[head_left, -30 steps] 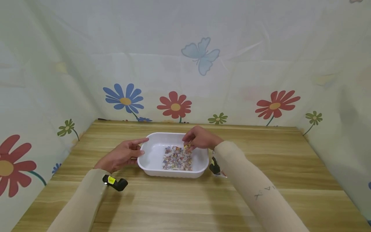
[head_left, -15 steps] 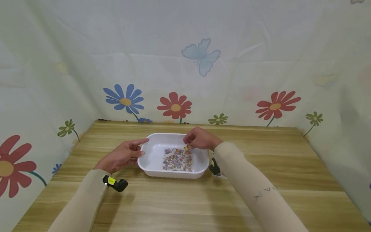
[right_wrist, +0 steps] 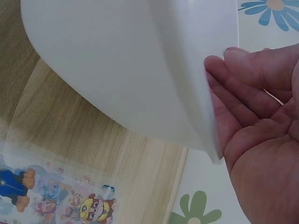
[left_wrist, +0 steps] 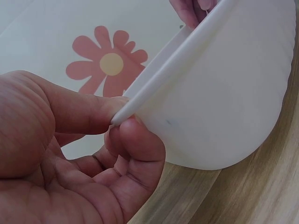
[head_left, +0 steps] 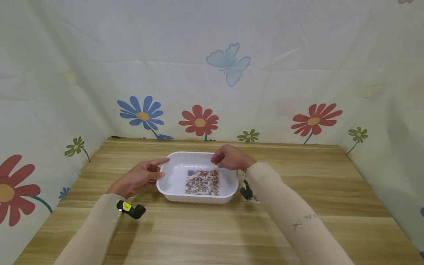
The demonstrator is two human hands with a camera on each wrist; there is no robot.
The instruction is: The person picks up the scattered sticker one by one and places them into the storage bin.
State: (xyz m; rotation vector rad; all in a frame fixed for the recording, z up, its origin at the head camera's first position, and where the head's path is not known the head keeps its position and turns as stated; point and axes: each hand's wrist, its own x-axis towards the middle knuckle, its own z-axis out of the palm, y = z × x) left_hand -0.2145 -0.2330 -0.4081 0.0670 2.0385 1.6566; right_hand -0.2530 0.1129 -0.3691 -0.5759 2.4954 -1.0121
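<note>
A white plastic tray (head_left: pixel 172 184) with raised walls stands on the table. My left hand (head_left: pixel 139 178) pinches its left rim between thumb and curled fingers, plain in the left wrist view. Inside lies a rectangular patch of small colourful pictures (head_left: pixel 202 183) on whitish ground; stickers or puzzle pieces, too small to tell. Over the tray's far right part hovers my right hand (head_left: pixel 232 158), fingers loosely bent, nothing visible held. In the right wrist view the tray wall (right_wrist: pixel 117 60) hides part of its fingers. A yellow piece (head_left: pixel 213 172) sits at the patch's upper right corner, below those fingers.
A clear sheet with cartoon dogs (right_wrist: pixel 60 191) lies on the wooden table (head_left: pixel 185 235) right of the tray, mostly behind the right wrist's black camera (head_left: pixel 246 191) in the head view. A flowered cloth (head_left: pixel 271 92) closes off the back and sides.
The yellow piece was at the right fingertips earlier and now lies on the patch. My right hand has shifted slightly right, away from it. The left hand keeps its hold on the rim.
</note>
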